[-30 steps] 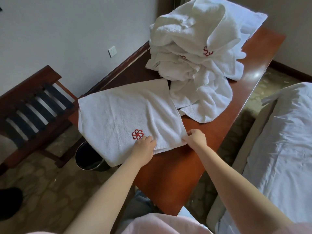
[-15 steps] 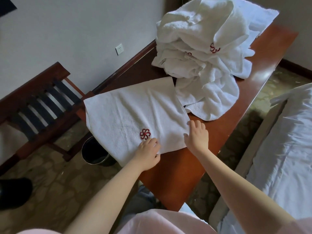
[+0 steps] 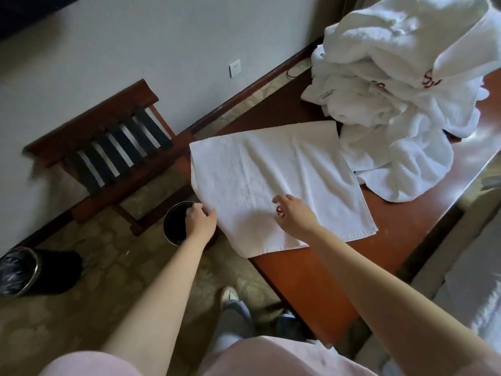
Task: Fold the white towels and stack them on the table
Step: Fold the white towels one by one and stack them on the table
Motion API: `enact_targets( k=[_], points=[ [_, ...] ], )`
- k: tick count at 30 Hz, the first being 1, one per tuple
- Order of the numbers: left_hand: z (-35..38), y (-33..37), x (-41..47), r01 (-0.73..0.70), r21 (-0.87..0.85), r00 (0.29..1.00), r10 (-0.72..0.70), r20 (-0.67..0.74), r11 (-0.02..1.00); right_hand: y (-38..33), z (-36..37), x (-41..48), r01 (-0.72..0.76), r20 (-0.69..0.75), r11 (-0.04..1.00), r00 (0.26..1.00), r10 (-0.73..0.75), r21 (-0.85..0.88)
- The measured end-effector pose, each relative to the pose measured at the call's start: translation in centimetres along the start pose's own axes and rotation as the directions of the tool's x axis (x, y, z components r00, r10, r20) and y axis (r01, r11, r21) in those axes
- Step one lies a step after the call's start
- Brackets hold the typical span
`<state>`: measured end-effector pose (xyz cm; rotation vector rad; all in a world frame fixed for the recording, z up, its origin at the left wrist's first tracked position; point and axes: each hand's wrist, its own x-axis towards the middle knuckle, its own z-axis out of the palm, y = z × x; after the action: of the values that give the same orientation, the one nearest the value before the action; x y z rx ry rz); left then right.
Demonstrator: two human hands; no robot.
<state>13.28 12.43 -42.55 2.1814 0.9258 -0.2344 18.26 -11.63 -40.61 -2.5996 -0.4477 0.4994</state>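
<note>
A white towel (image 3: 265, 183) with a red flower mark lies spread flat on the near end of the red-brown table (image 3: 325, 280), its left part hanging over the table's edge. My left hand (image 3: 200, 222) pinches the towel's left edge where it overhangs. My right hand (image 3: 294, 214) rests on the towel over the red mark, fingers loosely spread. A tall heap of unfolded white towels (image 3: 401, 85) sits on the far part of the table, one of them trailing down beside the flat towel.
A wooden luggage rack (image 3: 108, 147) stands against the wall on the left. Under the towel's overhang sits a round black bin (image 3: 177, 223), another black bin (image 3: 29, 270) at far left. A white bed (image 3: 482, 289) lies to the right. My shoe (image 3: 229, 295) is on the floor.
My left hand moved left from near the red mark to the towel's overhanging left edge and took hold of it. My right hand moved left from the right corner onto the mark. The view swung left.
</note>
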Motion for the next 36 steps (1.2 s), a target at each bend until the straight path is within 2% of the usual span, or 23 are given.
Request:
enact_targets(
  k=[3, 7, 9, 11, 13, 15, 19, 21, 24, 27, 29, 31, 32, 36],
  points=[
    [-0.9, -0.7, 2.6, 0.111, -0.115, 0.983, -0.091, 0.162, 0.987, -1.6, 1.0, 0.3, -0.038, 0.028, 0.999, 0.999, 0.038, 0.019],
    [-0.3, -0.7, 5.4, 0.201, -0.263, 0.928, -0.097, 0.359, 0.944, -3.1, 2.5, 0.3, -0.129, 0.102, 0.992, 0.987, 0.127, 0.013],
    [0.0, -0.7, 6.4, 0.266, -0.361, 0.91, -0.11, 0.401, 0.894, -3.3, 2.9, 0.4, -0.181, 0.103, 0.983, 0.979, 0.178, 0.021],
    [-0.2, -1.2, 7.3, 0.3, -0.38, 0.904, -0.133, 0.406, 0.875, -3.4, 3.1, 0.6, -0.221, 0.09, 0.974, 0.972, 0.217, 0.042],
    [-0.7, -2.1, 7.7, 0.294, -0.368, 0.888, -0.109, 0.447, 0.882, -3.8, 3.3, 0.8, -0.255, 0.076, 0.966, 0.965, 0.251, 0.036],
    [-1.4, -2.9, 7.4, 0.246, -0.389, 0.868, -0.023, 0.496, 0.888, -4.2, 3.6, 0.8, -0.287, 0.042, 0.958, 0.957, 0.286, 0.02],
    [-2.8, -4.6, 5.5, 0.223, -0.367, 0.786, 0.056, 0.615, 0.903, -5.5, 4.2, 0.0, -0.315, -0.041, 0.949, 0.949, 0.314, -0.023],
    [-3.3, -5.4, 4.4, 0.216, -0.326, 0.758, 0.053, 0.65, 0.92, -6.4, 4.4, -0.6, -0.283, -0.117, 0.959, 0.953, 0.279, -0.023],
    [-3.7, -5.8, 3.3, 0.202, -0.35, 0.798, 0.053, 0.6, 0.915, -8.5, 5.2, -1.8, -0.104, -0.197, 0.994, 0.974, 0.11, 0.04],
    [-4.1, -5.4, 2.3, 0.191, -0.402, 0.841, 0.062, 0.537, 0.896, -11.0, 6.2, -3.0, 0.134, -0.084, 0.99, 0.988, -0.13, 0.04],
    [-4.3, -4.9, 1.7, 0.182, -0.421, 0.852, 0.072, 0.519, 0.889, -12.1, 7.0, -3.5, 0.248, 0.039, 0.958, 0.969, -0.245, -0.142],
    [-4.4, -4.5, 1.2, 0.182, -0.433, 0.86, 0.071, 0.505, 0.883, -12.7, 7.8, -3.7, 0.269, 0.061, 0.921, 0.963, -0.262, -0.282],
    [-4.4, -4.3, 1.1, 0.181, -0.438, 0.862, 0.072, 0.501, 0.881, -12.9, 8.1, -3.8, 0.243, 0.031, 0.926, 0.969, -0.244, -0.288],
    [-4.4, -3.9, 0.5, 0.173, -0.457, 0.873, 0.079, 0.482, 0.872, -13.6, 8.5, -3.6, 0.134, -0.062, 0.984, 0.988, -0.142, -0.119]
  ],
)
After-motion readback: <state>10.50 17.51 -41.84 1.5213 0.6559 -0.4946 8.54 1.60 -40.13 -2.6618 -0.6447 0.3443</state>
